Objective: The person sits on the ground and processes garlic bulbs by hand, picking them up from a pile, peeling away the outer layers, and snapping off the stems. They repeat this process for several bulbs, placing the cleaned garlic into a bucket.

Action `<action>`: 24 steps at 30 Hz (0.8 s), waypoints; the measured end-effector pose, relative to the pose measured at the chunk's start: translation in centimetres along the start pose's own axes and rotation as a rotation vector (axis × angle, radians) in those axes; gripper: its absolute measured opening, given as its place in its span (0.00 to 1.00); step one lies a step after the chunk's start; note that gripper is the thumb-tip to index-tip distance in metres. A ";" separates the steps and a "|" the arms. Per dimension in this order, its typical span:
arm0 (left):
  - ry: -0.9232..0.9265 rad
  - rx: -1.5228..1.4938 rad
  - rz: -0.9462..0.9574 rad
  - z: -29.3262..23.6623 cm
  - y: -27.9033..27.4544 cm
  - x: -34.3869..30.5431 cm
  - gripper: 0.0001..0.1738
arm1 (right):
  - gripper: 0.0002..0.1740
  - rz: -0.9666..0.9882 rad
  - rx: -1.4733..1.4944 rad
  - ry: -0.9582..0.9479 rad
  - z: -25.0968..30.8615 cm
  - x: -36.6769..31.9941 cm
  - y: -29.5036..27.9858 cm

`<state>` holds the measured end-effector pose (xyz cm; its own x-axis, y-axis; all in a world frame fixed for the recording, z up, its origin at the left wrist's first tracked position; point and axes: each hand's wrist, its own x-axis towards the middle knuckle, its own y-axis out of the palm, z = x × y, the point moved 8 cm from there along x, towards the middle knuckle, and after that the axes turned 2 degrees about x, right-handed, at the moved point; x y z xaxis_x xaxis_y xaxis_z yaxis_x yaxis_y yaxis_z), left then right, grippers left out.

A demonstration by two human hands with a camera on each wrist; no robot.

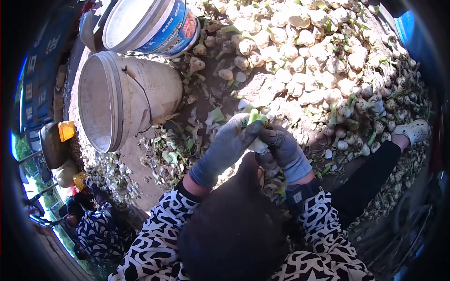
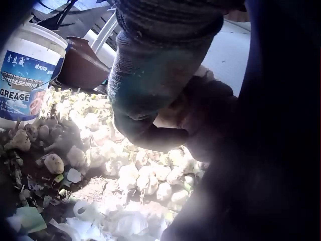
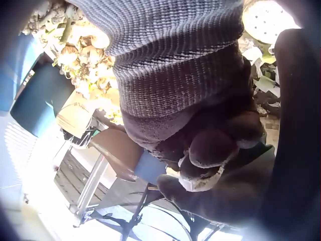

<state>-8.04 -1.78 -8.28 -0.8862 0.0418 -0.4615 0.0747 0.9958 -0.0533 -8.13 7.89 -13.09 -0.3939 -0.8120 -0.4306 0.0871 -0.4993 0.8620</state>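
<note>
Both hands wear grey gloves and meet around one garlic bulb (image 1: 258,146) in the head view, its cut green stem (image 1: 255,117) showing above the fingers. The left hand (image 1: 228,143) grips it from the left, thumb across the stem. From the other side the right hand (image 1: 285,151) pinches it with bent fingers. The left wrist view shows the left hand (image 2: 150,85) with its fingers curled, the bulb mostly hidden. In the right wrist view, a pale piece of the garlic (image 3: 200,183) shows between the right hand (image 3: 190,125) and the other glove.
A tipped white bucket (image 1: 154,86) lies at left, with a blue-labelled bucket (image 1: 171,28) behind it. Garlic bulbs (image 1: 304,61) are heaped beyond the hands and to the right. Loose peelings (image 1: 168,150) cover the ground. Another person (image 1: 101,229) is at lower left.
</note>
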 end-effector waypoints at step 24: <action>0.501 0.704 -0.566 -2.3 -4.7 -1.4 0.32 | 0.42 -0.550 -1.837 -0.690 9.6 -7.0 7.2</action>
<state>-8.22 -6.32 -5.37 -0.9517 -0.2282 0.2053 -0.3043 0.6135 -0.7287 -13.55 12.89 -1.24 -0.8689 -0.4938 0.0350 0.3213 -0.6163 -0.7190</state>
